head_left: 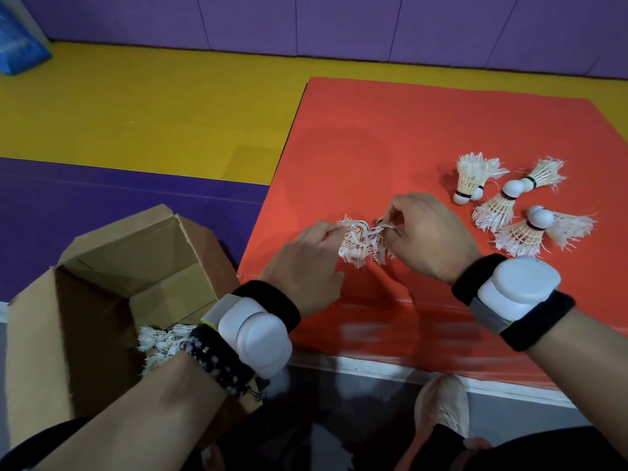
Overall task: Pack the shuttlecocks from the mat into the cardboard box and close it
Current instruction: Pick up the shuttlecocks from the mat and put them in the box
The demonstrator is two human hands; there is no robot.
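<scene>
Nearest, the open cardboard box (102,300) lies left of the left hand (306,266), with white shuttlecocks (159,341) already inside. Both grips, left and right hand (428,236), pinch a frayed feather shuttlecock bundle (360,243) just above the red mat (390,130); farther right, loose shuttlecocks (509,202) lie clustered, feathers ragged, nearer the right hand.

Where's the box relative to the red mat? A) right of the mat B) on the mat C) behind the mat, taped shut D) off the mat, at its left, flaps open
D: the box sits off the left edge of the mat, flaps open, with shuttlecock feathers visible inside.
</scene>
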